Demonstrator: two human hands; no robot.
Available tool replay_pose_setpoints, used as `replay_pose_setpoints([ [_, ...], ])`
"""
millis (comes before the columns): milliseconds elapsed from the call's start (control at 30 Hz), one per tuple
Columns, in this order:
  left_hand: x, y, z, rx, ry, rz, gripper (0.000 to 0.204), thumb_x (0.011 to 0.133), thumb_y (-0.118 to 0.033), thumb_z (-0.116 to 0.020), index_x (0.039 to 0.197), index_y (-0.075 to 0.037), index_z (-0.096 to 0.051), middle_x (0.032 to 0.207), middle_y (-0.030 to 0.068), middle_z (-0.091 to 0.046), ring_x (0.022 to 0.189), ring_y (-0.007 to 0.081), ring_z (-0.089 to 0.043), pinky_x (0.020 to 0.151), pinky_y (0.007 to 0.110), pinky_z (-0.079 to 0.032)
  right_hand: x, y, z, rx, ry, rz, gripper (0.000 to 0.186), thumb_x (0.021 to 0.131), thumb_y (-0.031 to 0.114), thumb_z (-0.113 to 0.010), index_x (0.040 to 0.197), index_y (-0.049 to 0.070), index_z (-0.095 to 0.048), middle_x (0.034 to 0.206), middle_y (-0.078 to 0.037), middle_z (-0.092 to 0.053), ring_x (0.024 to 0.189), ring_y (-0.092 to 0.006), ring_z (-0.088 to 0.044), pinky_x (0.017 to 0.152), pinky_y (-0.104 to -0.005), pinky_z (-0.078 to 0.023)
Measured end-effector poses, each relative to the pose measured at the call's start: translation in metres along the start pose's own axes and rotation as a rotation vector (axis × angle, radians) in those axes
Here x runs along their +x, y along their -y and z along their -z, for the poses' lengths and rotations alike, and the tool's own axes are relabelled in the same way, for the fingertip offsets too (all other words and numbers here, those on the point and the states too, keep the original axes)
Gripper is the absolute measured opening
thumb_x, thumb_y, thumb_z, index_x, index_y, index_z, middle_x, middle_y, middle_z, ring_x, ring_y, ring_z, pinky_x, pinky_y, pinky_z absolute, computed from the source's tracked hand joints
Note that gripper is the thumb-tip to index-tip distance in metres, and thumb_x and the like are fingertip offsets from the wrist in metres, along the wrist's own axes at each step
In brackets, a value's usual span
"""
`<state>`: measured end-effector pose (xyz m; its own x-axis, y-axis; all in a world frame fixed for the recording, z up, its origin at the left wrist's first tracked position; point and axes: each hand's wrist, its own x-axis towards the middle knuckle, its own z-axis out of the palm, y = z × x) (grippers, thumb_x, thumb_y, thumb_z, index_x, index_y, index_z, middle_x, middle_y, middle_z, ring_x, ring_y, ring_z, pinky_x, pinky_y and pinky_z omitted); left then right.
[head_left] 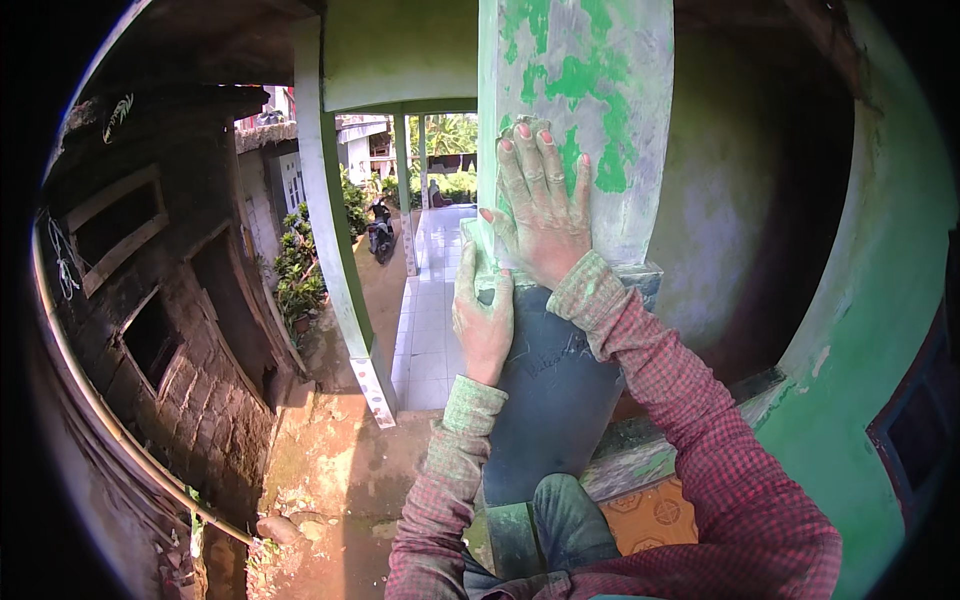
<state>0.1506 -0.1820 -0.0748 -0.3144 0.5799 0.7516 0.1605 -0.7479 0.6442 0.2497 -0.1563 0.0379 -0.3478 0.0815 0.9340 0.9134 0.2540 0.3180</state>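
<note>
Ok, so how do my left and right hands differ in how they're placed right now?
The right hand is higher, laid on the front of the pillar's patchy green-and-grey upper part; the left hand is lower, by its left edge, at a pale piece.
The right hand has its fingers spread; the left hand shows mainly thumb and one raised finger.
Both come out of red checked sleeves.

The patchy green-and-grey pillar shaft is carried by a dark grey plinth. A motorcycle and a stone are supported by the brown ground.
</note>
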Motion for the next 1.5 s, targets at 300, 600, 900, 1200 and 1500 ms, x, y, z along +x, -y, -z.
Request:
replay_pose_setpoints([
  [300, 0.003, -0.003, -0.007, -0.049, 0.015, -0.001, 0.060, 0.093, -0.014, -0.069, 0.145, 0.006, -0.048, 0.147, 0.0255, -0.053, 0.136, 0.0351, -0.052, 0.113, 0.041, -0.039, 0.039, -0.009, -0.001, -0.061, -0.043, -0.011, 0.086, 0.093, 0.057, -0.058, 0.162, 0.014, -0.027, 0.171, -0.008, -0.015, 0.158, -0.0293, -0.010, 0.121, -0.0683, -0.005],
  [600, 0.003, -0.007, -0.006, -0.037, 0.013, -0.010, 0.062, 0.093, -0.019, -0.069, 0.146, 0.005, -0.047, 0.148, 0.0241, -0.052, 0.138, 0.0347, -0.051, 0.114, 0.041, -0.038, 0.087, -0.020, 0.007, -0.025, -0.124, 0.014, 0.081, 0.098, 0.054, -0.054, 0.163, 0.016, -0.023, 0.171, -0.006, -0.017, 0.157, -0.0274, -0.013, 0.122, -0.0638, -0.002],
  [900, 0.004, -0.009, 0.000, -0.009, -0.009, 0.016, 0.062, 0.093, -0.016, -0.068, 0.147, 0.005, -0.046, 0.148, 0.0251, -0.052, 0.138, 0.0361, -0.050, 0.114, 0.042, -0.038, 0.060, -0.008, 0.002, -0.081, -0.059, 0.113, 0.081, 0.096, 0.056, -0.054, 0.161, 0.015, -0.029, 0.170, -0.007, -0.018, 0.157, -0.0270, -0.013, 0.122, -0.0641, -0.004],
  [1200, 0.001, -0.006, 0.003, 0.002, 0.014, -0.024, 0.065, 0.093, -0.015, -0.068, 0.149, 0.005, -0.044, 0.150, 0.0259, -0.049, 0.141, 0.0364, -0.047, 0.116, 0.040, -0.036, 0.002, -0.025, 0.008, 0.069, -0.021, 0.059, 0.078, 0.099, 0.048, -0.055, 0.163, 0.016, -0.024, 0.171, -0.003, -0.017, 0.158, -0.0262, -0.013, 0.124, -0.0604, -0.002],
  [1500, 0.002, 0.002, -0.001, -0.015, -0.020, -0.038, 0.059, 0.092, -0.014, -0.068, 0.145, 0.005, -0.050, 0.146, 0.0242, -0.054, 0.136, 0.0356, -0.052, 0.113, 0.041, -0.039, -0.018, -0.020, 0.014, 0.029, 0.026, 0.096, 0.067, 0.097, 0.032, -0.059, 0.158, 0.017, -0.037, 0.166, -0.004, -0.033, 0.154, -0.0252, -0.027, 0.124, -0.0518, -0.020],
])
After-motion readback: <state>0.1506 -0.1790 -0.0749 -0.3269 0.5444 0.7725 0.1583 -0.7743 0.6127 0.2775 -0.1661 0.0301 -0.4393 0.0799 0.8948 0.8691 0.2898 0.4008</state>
